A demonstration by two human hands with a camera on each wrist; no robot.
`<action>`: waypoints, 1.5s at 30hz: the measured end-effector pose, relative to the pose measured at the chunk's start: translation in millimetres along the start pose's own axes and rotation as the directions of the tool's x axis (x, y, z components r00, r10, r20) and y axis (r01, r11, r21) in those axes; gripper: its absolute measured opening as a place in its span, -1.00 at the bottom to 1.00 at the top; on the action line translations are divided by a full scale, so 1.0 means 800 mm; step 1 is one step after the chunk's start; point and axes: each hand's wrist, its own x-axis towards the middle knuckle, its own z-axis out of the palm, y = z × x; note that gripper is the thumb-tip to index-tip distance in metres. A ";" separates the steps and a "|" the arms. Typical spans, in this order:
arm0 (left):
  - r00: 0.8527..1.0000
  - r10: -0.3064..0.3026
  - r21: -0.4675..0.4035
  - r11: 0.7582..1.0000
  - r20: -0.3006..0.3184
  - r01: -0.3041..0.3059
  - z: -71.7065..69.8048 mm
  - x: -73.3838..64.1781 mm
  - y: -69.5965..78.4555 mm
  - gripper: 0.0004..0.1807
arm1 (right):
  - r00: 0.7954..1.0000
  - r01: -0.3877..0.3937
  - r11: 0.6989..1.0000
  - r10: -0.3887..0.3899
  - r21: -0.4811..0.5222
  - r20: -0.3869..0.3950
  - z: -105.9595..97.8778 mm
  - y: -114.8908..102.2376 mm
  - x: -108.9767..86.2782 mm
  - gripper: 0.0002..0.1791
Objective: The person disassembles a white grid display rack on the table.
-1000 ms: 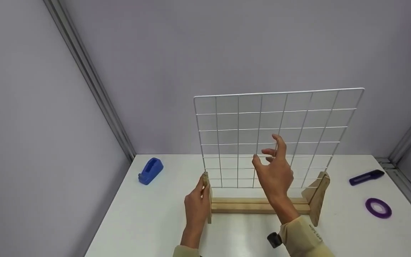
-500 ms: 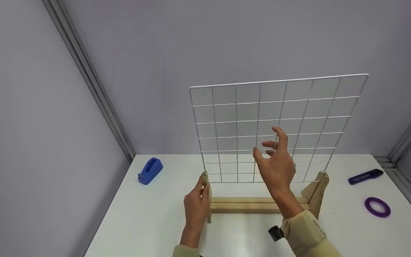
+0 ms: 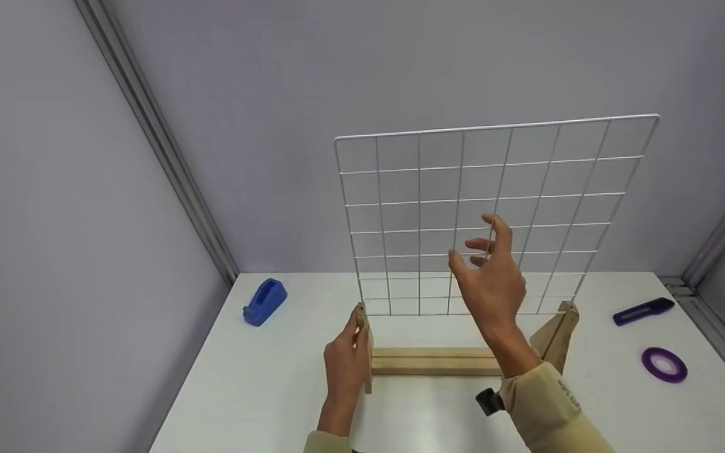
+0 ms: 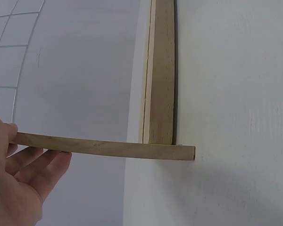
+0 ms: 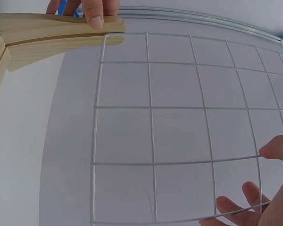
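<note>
A white wire grid panel stands nearly upright over a wooden stand, leaning slightly. Its lower edge is above the stand's crossbar, between the two side boards; one lower corner lies at the grooved top of the left side board. My right hand holds the panel's wires near the middle, fingers reaching through the mesh and thumb against a wire in the right wrist view. With my left hand I pinch the upper end of the left side board. The right side board is partly covered by the panel and right arm.
A blue tape dispenser sits at the back left of the white table. On the right lie a dark blue cutter-like tool and a purple ring. Grey walls with metal rails enclose the table.
The grid panel has risen in the right hand, its lower edge moving further above the crossbar. My right hand shifted up and slightly right. The left hand stays on the left side board.
</note>
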 end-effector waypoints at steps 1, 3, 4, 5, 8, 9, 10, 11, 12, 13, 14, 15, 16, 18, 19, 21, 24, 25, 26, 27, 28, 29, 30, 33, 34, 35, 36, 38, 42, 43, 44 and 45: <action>1.000 -0.001 0.000 1.000 0.001 0.001 0.000 0.000 0.000 -0.56 | 1.000 -0.002 1.000 0.002 0.000 0.001 -0.001 -0.001 0.001 -0.24; 1.000 -0.005 0.003 1.000 0.004 0.005 0.000 0.000 0.000 -0.56 | 1.000 -0.008 1.000 0.008 0.002 0.004 -0.002 -0.003 0.003 -0.24; 1.000 -0.007 0.005 1.000 0.007 0.007 0.000 0.001 0.000 -0.56 | 1.000 -0.011 1.000 0.011 0.003 0.006 -0.002 -0.004 0.003 -0.24; 1.000 -0.011 0.007 1.000 0.008 0.011 0.001 0.001 0.000 -0.55 | 1.000 -0.013 1.000 0.013 0.002 0.007 -0.003 -0.004 0.004 -0.24; 1.000 -0.025 0.011 1.000 0.011 0.024 0.001 0.001 0.002 -0.55 | 1.000 -0.015 1.000 0.015 0.000 0.011 -0.004 -0.005 0.006 -0.25; 1.000 -0.027 0.014 1.000 0.012 0.027 0.001 0.001 0.002 -0.55 | 1.000 -0.015 1.000 0.015 -0.002 0.012 -0.005 -0.006 0.006 -0.25; 1.000 -0.029 0.019 0.999 0.011 0.028 0.001 0.001 0.002 -0.55 | 1.000 -0.014 1.000 0.014 -0.001 0.013 -0.006 -0.007 0.007 -0.25; 0.999 -0.030 0.024 0.999 0.010 0.030 0.001 0.001 0.002 -0.55 | 1.000 -0.014 1.000 0.014 -0.002 0.012 -0.006 -0.007 0.008 -0.25; 0.999 -0.032 0.027 0.999 0.011 0.032 0.001 0.001 0.002 -0.55 | 1.000 -0.014 1.000 0.014 -0.004 0.012 -0.007 -0.008 0.009 -0.25; 0.999 -0.033 0.032 0.999 0.011 0.032 0.001 0.001 0.001 -0.55 | 1.000 -0.014 1.000 0.014 -0.004 0.010 -0.007 -0.009 0.010 -0.25; 0.999 -0.033 0.036 0.999 0.011 0.032 0.001 0.001 0.001 -0.55 | 1.000 -0.013 1.000 0.014 -0.004 0.009 -0.008 -0.010 0.010 -0.25; 0.999 -0.033 0.037 0.999 0.011 0.033 0.001 0.001 0.001 -0.55 | 1.000 -0.013 1.000 0.013 -0.002 0.009 -0.008 -0.011 0.011 -0.25; 0.999 -0.034 0.038 0.999 0.011 0.033 0.001 0.001 0.001 -0.55 | 1.000 -0.012 1.000 0.012 -0.002 0.009 -0.008 -0.012 0.012 -0.26; 0.999 -0.033 0.031 0.999 0.012 0.032 0.001 0.001 0.000 -0.54 | 1.000 -0.007 1.000 0.007 -0.002 0.006 -0.009 -0.014 0.013 -0.26; 0.999 -0.031 0.032 0.999 0.013 0.031 0.001 0.001 0.000 -0.54 | 1.000 -0.004 1.000 0.004 -0.001 0.006 -0.009 -0.015 0.013 -0.26; 0.999 -0.029 0.029 0.999 0.014 0.029 0.000 0.001 0.001 -0.53 | 1.000 0.001 1.000 -0.001 -0.002 0.005 -0.009 -0.017 0.013 -0.26; 1.000 -0.029 0.032 0.999 0.013 0.029 0.001 0.001 0.000 -0.53 | 1.000 0.007 1.000 -0.007 -0.002 0.004 -0.009 -0.019 0.013 -0.26; 0.999 -0.031 0.034 0.999 0.012 0.031 0.000 0.001 0.000 -0.53 | 1.000 0.007 1.000 -0.007 0.000 0.005 -0.009 -0.019 0.013 -0.26; 0.999 -0.034 0.033 0.999 0.012 0.034 0.000 0.001 0.000 -0.53 | 1.000 0.006 1.000 -0.006 0.002 0.006 -0.010 -0.020 0.013 -0.25; 0.999 -0.037 0.034 0.999 0.011 0.036 0.000 0.001 0.000 -0.53 | 1.000 0.005 1.000 -0.005 0.005 0.008 -0.010 -0.021 0.013 -0.25; 0.999 -0.038 0.037 0.999 0.010 0.038 0.000 0.001 0.000 -0.53 | 1.000 0.004 1.000 -0.004 0.008 0.010 -0.011 -0.022 0.013 -0.25; 0.999 -0.041 0.037 0.998 0.010 0.041 0.000 0.001 0.000 -0.53 | 1.000 0.002 1.000 -0.002 0.010 0.011 -0.011 -0.023 0.013 -0.25; 0.999 -0.044 0.037 0.998 0.011 0.043 0.000 0.001 0.000 -0.53 | 1.000 0.002 1.000 -0.002 0.013 0.012 -0.012 -0.024 0.014 -0.25; 0.999 -0.044 0.034 0.998 0.010 0.043 0.000 0.000 0.000 -0.53 | 1.000 0.001 1.000 -0.001 0.019 0.012 -0.014 -0.027 0.015 -0.24; 0.999 -0.045 0.032 0.998 0.009 0.044 0.000 0.000 0.000 -0.54 | 1.000 0.002 1.000 -0.002 0.020 0.012 -0.015 -0.027 0.016 -0.24; 0.999 -0.047 0.027 0.999 0.009 0.047 0.000 0.000 0.001 -0.54 | 1.000 0.002 1.000 -0.002 0.020 0.011 -0.016 -0.028 0.016 -0.23; 0.999 -0.047 0.024 0.999 0.007 0.046 0.000 0.000 0.001 -0.54 | 1.000 0.002 1.000 -0.002 0.020 0.010 -0.017 -0.028 0.017 -0.23; 0.999 -0.044 0.020 0.999 0.005 0.044 0.000 0.000 0.002 -0.54 | 1.000 0.002 1.000 -0.002 0.018 0.007 -0.018 -0.028 0.017 -0.23; 0.999 -0.043 0.021 0.999 0.001 0.043 0.000 0.000 0.003 -0.54 | 1.000 -0.004 1.000 0.004 0.018 0.005 -0.021 -0.027 0.018 -0.23; 0.999 -0.040 0.022 0.999 0.000 0.040 0.000 -0.001 0.003 -0.54 | 1.000 -0.006 1.000 0.006 0.019 0.005 -0.022 -0.027 0.018 -0.23; 0.999 -0.038 0.022 0.999 -0.003 0.038 0.001 -0.001 0.003 -0.54 | 1.000 -0.009 1.000 0.009 0.019 0.008 -0.023 -0.026 0.018 -0.23; 0.999 -0.037 0.023 0.999 -0.006 0.037 0.000 -0.001 0.003 -0.54 | 1.000 -0.012 1.000 0.012 0.019 0.011 -0.024 -0.026 0.018 -0.23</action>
